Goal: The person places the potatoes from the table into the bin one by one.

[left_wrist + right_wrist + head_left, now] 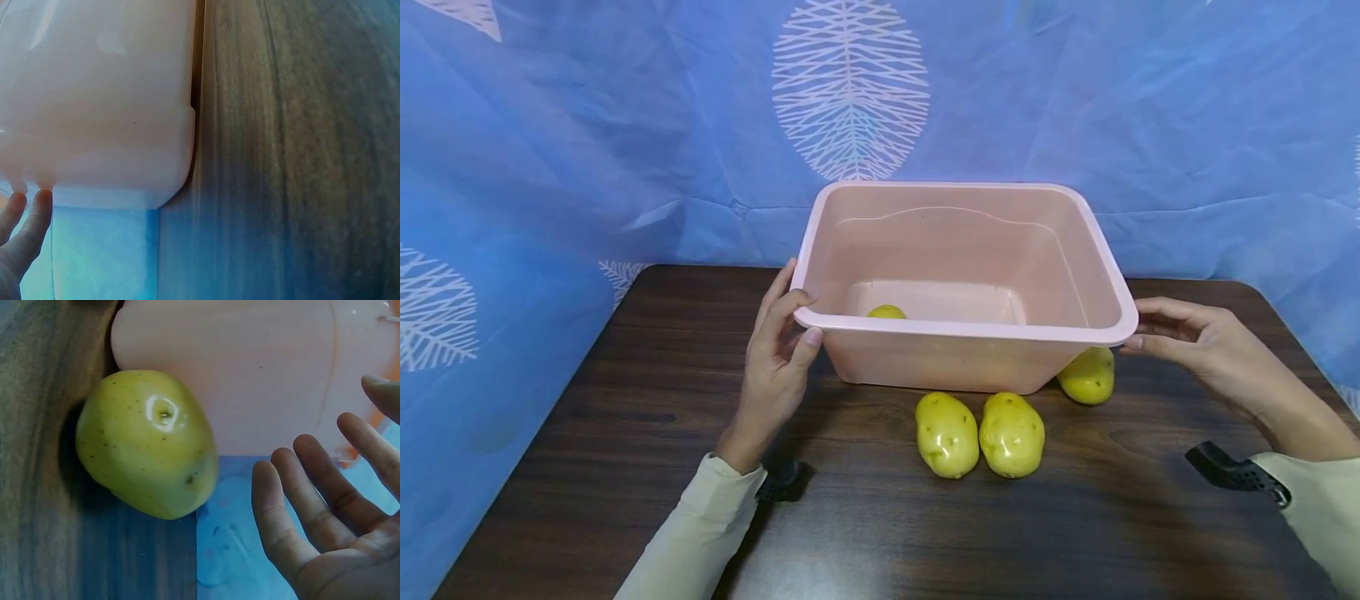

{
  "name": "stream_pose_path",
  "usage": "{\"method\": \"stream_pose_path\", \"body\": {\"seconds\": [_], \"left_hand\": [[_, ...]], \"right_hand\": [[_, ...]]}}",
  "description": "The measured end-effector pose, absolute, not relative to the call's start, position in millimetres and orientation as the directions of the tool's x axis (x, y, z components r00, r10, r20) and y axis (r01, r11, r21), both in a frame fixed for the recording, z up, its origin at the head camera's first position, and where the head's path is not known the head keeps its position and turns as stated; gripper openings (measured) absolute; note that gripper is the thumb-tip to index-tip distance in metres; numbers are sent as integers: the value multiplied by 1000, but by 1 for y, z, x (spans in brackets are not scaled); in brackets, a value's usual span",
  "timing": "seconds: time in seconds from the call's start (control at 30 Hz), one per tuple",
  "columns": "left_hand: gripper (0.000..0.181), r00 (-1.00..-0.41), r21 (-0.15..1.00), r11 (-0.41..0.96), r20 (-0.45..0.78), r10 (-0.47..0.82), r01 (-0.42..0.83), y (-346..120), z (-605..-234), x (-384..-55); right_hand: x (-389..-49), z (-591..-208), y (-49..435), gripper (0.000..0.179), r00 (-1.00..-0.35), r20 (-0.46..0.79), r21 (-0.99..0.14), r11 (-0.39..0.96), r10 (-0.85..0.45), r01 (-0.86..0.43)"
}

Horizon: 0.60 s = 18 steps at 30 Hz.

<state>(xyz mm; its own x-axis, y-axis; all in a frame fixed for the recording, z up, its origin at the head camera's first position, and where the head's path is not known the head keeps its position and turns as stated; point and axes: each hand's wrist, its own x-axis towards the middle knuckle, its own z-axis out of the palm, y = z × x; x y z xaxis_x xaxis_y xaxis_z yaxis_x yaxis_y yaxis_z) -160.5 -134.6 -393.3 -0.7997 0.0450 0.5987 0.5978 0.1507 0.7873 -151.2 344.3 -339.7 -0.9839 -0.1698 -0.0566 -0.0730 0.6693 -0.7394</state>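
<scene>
A pink plastic bin stands on the table, its mouth tipped toward the head camera. My left hand grips its front left corner, index finger over the rim and thumb below it in front. In the left wrist view, two fingertips lie against the bin's side. At the right corner, my right hand has its fingers loosely spread, fingertips right beside the rim. Below that corner lies a yellow potato close to the bin's wall. Inside the bin, the top of another potato shows over the front rim.
Two more yellow potatoes, a left one and a right one, lie side by side before the bin. The dark wood table ends at a blue leaf-patterned cloth behind the bin.
</scene>
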Motion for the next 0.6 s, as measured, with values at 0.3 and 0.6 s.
{"method": "stream_pose_path", "body": {"seconds": [0.3, 0.6], "left_hand": [[37, -804, 791, 152, 592, 50, 592, -135, -393, -161], [36, -795, 781, 159, 604, 53, 604, -136, -394, -161]], "right_hand": [[-147, -351, 344, 51, -990, -71, -684, 729, -125, -43], [-143, -361, 337, 49, -993, 30, -708, 699, -113, -101]]}}
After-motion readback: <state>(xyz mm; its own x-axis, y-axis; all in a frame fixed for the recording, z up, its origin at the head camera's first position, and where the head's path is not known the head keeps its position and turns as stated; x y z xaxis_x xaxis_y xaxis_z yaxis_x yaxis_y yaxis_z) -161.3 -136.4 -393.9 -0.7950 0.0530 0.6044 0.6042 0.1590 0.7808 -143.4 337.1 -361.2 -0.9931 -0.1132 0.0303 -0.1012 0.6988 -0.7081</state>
